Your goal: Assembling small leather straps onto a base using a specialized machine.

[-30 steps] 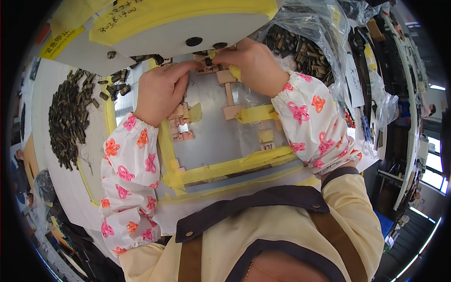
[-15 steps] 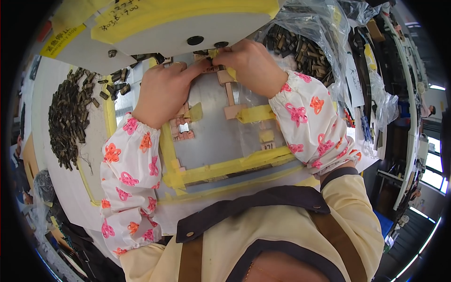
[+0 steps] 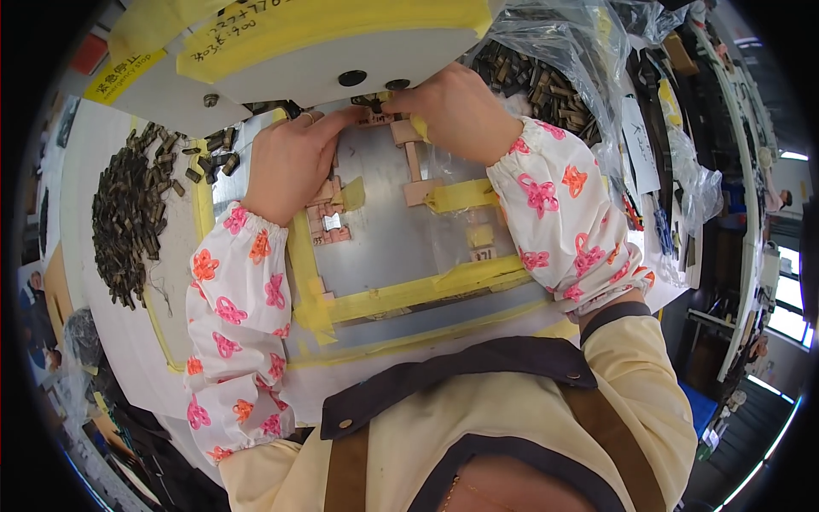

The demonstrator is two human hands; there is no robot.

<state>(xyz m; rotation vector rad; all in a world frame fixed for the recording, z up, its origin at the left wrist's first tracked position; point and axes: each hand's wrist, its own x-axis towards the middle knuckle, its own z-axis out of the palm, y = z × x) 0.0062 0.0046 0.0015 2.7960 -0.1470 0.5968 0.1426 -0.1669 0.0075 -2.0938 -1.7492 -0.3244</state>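
Note:
My left hand (image 3: 292, 162) and my right hand (image 3: 450, 109) meet at the far edge of a grey metal plate (image 3: 388, 239), right under the white machine head (image 3: 324, 51). Both hands pinch a small dark part (image 3: 372, 109) there, on a tan wooden guide (image 3: 409, 154) taped to the plate. Yellow tape (image 3: 409, 290) frames the plate. My fingertips hide most of the small part.
A heap of small dark metal pieces (image 3: 128, 222) lies on the white table at the left. Another batch of dark pieces (image 3: 546, 85) sits in clear plastic at the right. Benches and bagged goods (image 3: 691, 179) run along the far right.
Both hands have crept a little further up under the machine head, fingertips closer together on the small part. Nothing else moved.

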